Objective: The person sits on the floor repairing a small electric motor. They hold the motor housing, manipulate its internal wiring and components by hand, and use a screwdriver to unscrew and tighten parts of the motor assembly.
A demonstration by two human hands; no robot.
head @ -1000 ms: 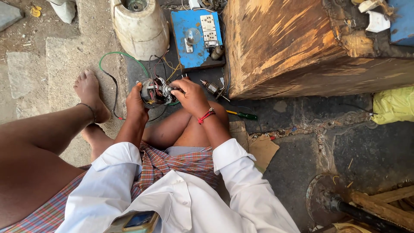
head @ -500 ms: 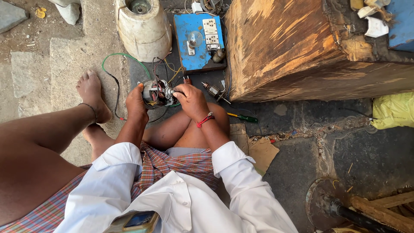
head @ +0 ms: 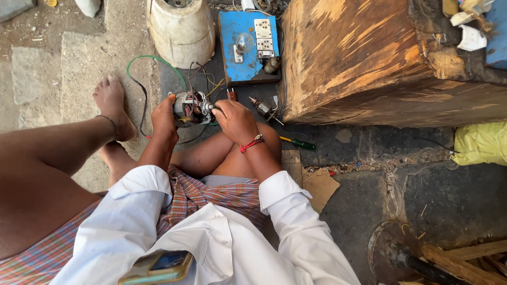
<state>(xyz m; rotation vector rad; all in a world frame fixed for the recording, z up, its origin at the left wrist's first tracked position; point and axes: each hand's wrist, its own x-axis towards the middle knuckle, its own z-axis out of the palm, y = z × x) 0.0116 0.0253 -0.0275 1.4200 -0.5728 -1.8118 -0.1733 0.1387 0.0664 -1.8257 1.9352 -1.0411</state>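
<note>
A small electric motor (head: 189, 107) with copper windings and loose wires sits between my hands, just above my knee. My left hand (head: 164, 119) grips its left side. My right hand (head: 235, 120), with a red thread at the wrist, holds its right end at the shaft; whether a small tool is in the fingers I cannot tell. Green and black wires (head: 141, 79) trail from the motor to the left over the ground. I sit on the ground in a white shirt and a checked cloth, my bare foot (head: 112, 105) stretched out to the left.
A blue switch board (head: 244, 45) with a socket and a bulb lies beyond the motor, beside a dirty white appliance base (head: 180, 29). A worn wooden box (head: 369, 63) stands at right. A motor armature (head: 262, 108), a green-handled screwdriver (head: 300, 142) and a yellow bag (head: 478, 143) lie nearby.
Both hands stay on the motor with only small shifts of the fingers. The view has drifted slightly.
</note>
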